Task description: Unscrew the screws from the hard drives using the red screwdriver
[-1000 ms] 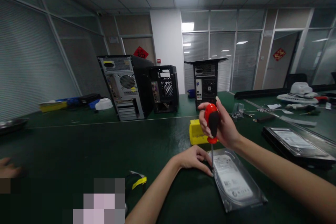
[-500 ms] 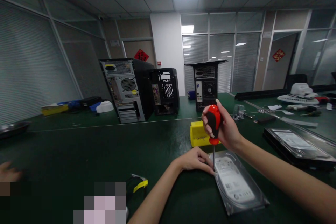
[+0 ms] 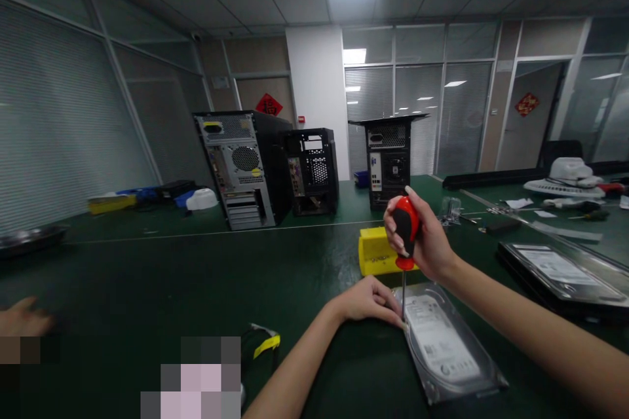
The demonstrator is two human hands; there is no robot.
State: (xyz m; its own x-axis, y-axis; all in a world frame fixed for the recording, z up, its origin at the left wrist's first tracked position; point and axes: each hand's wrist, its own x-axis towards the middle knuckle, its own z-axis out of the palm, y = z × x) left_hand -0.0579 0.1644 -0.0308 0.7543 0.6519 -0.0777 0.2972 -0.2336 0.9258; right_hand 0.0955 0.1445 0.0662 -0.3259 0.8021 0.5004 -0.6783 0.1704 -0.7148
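Two hands at work over a hard drive in a clear shell, flat on the green tabletop, nearest. Left hand curls at its far-left corner, fingertips down by the shaft; can't tell if it pinches anything. Right hand wraps the red screwdriver, upright, tip at that corner. Yellow box just behind; 3 PC towers further back.
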